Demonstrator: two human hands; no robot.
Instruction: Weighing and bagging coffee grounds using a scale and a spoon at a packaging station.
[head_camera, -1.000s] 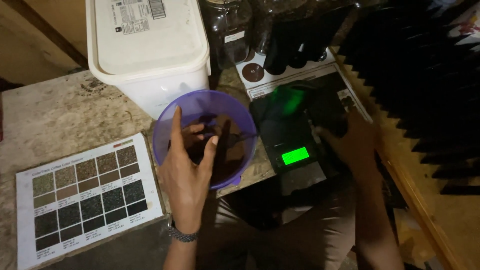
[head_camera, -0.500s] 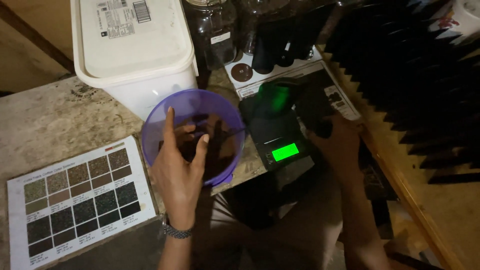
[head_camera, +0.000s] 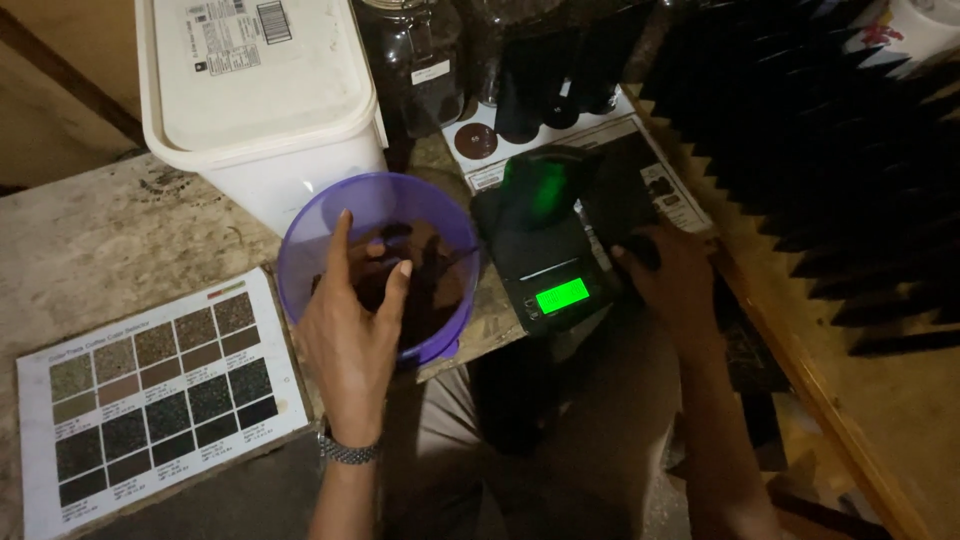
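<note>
A: The purple plastic bowl (head_camera: 378, 262) is seen at the front edge of the stone-topped table (head_camera: 90, 250), just in front of the white lidded tub (head_camera: 262, 95). Dark granular material is held in its bottom.

B: How is it being handled?

A: The near rim is covered by the left hand (head_camera: 352, 335), whose fingers are spread apart and reach over and into the bowl. The fingertips are placed just above the dark contents; whether these are touched cannot be told. A metal bracelet (head_camera: 348, 452) is worn at that wrist.

B: And beside the bowl?

A: A small black digital scale (head_camera: 545, 255) is set just to the right of it, its display lit green. A dark container (head_camera: 545, 180) with a green glow on it is stood on the platform.

B: What is done by the other hand?

A: The right hand (head_camera: 672, 280) is laid against the scale's right side, with the fingers curled over something dark. What is gripped cannot be made out.

B: Further out?

A: A printed chart of brown and dark colour swatches (head_camera: 155, 395) is laid flat at the left of the bowl. Dark glass jars (head_camera: 420, 60) are stood behind the scale, partly on a second printed sheet (head_camera: 600, 135). Black ridged foam (head_camera: 830, 150) is seen at the right, above a wooden ledge (head_camera: 850, 400).
</note>
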